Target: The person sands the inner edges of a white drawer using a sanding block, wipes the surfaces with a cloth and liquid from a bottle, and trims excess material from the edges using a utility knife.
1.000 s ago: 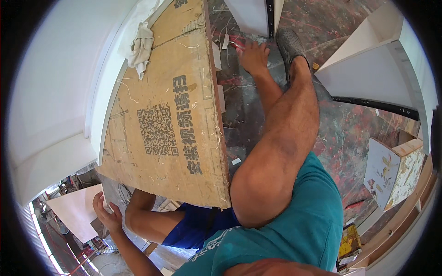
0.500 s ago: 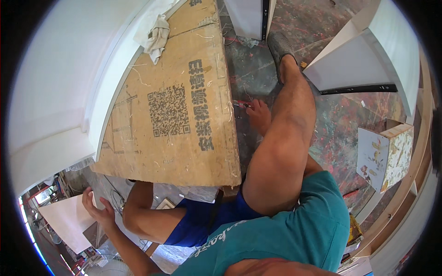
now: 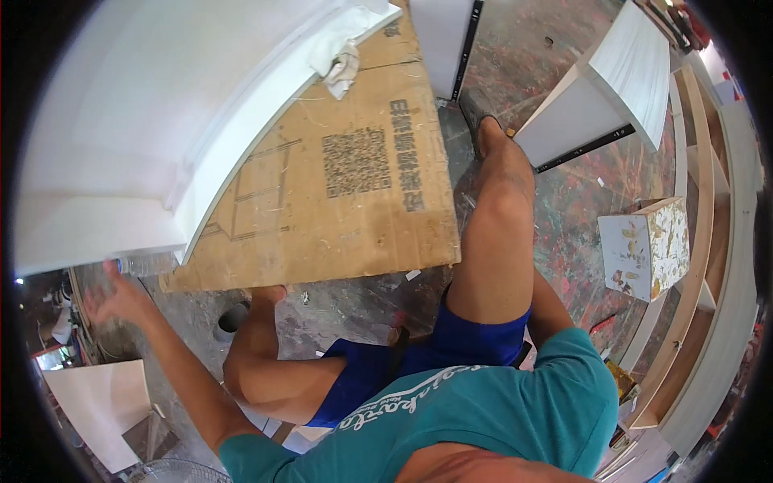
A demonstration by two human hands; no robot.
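My left hand [image 3: 122,302] reaches out at the left, open with fingers spread, slightly blurred. Just beyond its fingers, below the white panel's edge, lies a clear plastic bottle [image 3: 149,264]; I cannot tell whether they touch. My right forearm [image 3: 550,310] passes behind my raised knee, and the right hand is hidden there. Before me a large printed cardboard sheet [image 3: 322,233] lies under a big white cabinet piece [image 3: 173,221]. A crumpled off-white cloth [image 3: 344,71] rests on the cardboard by the cabinet's edge.
Two white drawer-like pieces with black slide rails, one upright [image 3: 443,48] and one at the right [image 3: 568,121], stand on the stained floor. A paint-spattered box [image 3: 644,249] sits beside a long wooden frame [image 3: 696,266]. A pale board [image 3: 101,406] and a fan [image 3: 177,473] are lower left.
My left hand has moved left and up to the bottle. The right hand, earlier by the cardboard's edge with a small red object, is now behind my leg. My view has shifted.
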